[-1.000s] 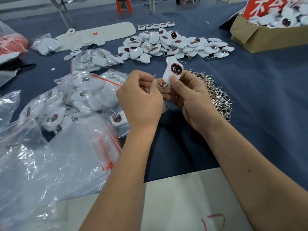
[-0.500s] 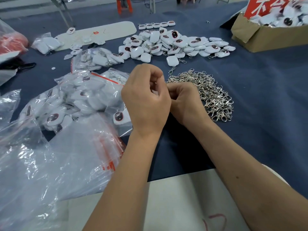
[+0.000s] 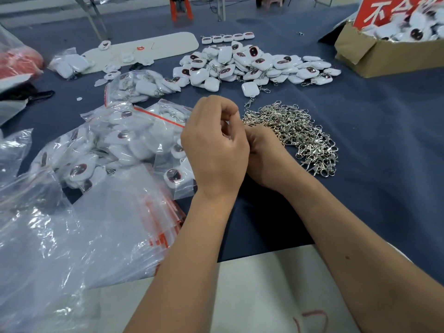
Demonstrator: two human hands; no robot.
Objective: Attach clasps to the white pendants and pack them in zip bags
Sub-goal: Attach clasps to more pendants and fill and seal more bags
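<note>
Metal clasps [image 3: 298, 133] beside both curled hands, left hand [image 3: 216, 150] against right hand [image 3: 266, 157], contents hidden.

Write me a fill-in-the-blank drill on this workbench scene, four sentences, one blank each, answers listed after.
1. The pile of metal clasps lies on the ____ cloth covering the table.
2. The zip bags packed with pendants have seal strips coloured ____.
3. The cardboard box at the far right holds more white ____.
4. The left hand and right hand work close together, just ____ of the clasp pile as the camera sees it.

Missing words: blue; red; pendants; left
</note>
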